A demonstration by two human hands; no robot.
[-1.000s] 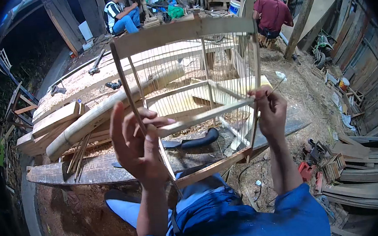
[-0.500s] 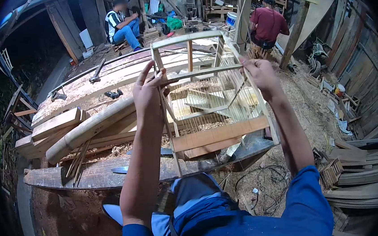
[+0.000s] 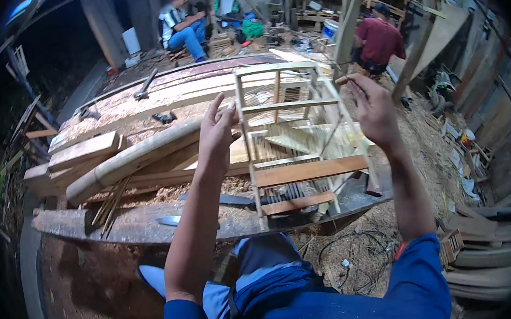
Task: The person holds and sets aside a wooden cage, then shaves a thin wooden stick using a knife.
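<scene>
Change: both hands are off the frame (image 3: 311, 171). Half a second ago they were at the two ends of its crossbar (image 3: 290, 105); now neither has a visible grip. Frame is down on the worktop (image 3: 121, 223), near the edge on the person's side, slats facing them, thin bars behind. My read: it stands unsupported, crossbar in place between the uprights, so both hands are free.

Left hand (image 3: 219, 129): fingers part spread, index up, nothing seen in it. Just beside the left upright; can't tell if it touches. Right hand (image 3: 373, 106): thumb and index drawn close, out past the frame's right side, apart from it. Blurred, can't tell if something small is pinched.

Around it: one blade (image 3: 235, 200) just left of the frame, another (image 3: 168, 220) by the left forearm. Pole (image 3: 137, 158) and sticks (image 3: 109, 210) further left. Two co-workers sit beyond, well apart.
</scene>
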